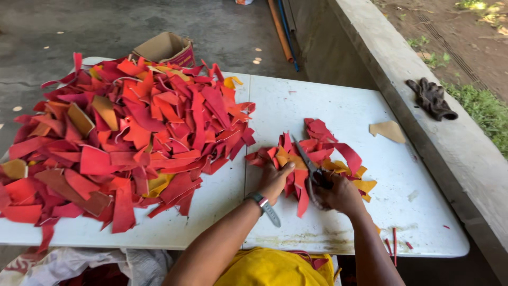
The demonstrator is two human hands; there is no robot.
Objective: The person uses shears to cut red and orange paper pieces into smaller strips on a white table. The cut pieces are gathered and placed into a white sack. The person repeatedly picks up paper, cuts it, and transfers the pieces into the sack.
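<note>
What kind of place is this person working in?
Probably a makeshift outdoor or open-sided work area. A white folding table stands on a bare concrete floor, beside a low concrete wall with grass beyond. Red and orange scraps lie heaped on it.

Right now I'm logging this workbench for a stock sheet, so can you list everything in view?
White folding table: one, centre.
Big heap of red and orange leather offcuts: one, table left.
Small pile of red and yellow offcuts: one, under the hands.
Metal scissors: one pair, in the small pile.
Tan leather scrap: one, table right.
Brown cardboard box: one, floor beyond the table.
Dark glove: on the concrete ledge, right; count unclear.
Orange and blue poles: two, far floor.
Wristwatch: one, left wrist.
Left hand: pressing the small pile.
Right hand: gripping the scissors.
</note>
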